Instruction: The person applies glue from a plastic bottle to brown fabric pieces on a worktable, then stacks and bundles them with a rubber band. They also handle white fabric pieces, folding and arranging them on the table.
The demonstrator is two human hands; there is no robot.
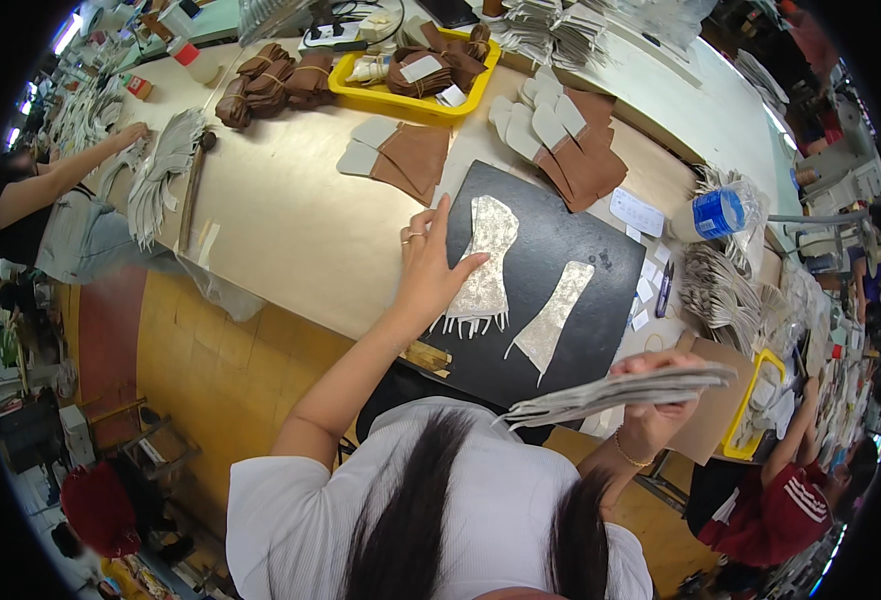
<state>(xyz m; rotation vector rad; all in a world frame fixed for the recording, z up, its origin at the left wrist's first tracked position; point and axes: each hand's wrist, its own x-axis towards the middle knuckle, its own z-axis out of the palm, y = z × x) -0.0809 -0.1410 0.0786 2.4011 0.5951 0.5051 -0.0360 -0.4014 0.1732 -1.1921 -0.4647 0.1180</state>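
On black mat (pixel 561 250), silvery notched piece (pixel 486 265)

Workshop interior: long worktable on a yellow and red floor.

A long worktable (pixel 291 215) with a pale beige top runs from the upper left to the right edge of the view; its near edge crosses the centre. The floor (pixel 211 360) below the near edge is glossy yellow, with a red strip (pixel 111 330) along its left side. A second pale table (pixel 731 130) adjoins the far right corner. Bright strip lights (pixel 66 35) show at the upper left. A dark stool or frame (pixel 136 440) stands on the floor at lower left. Cluttered benches line the right edge.
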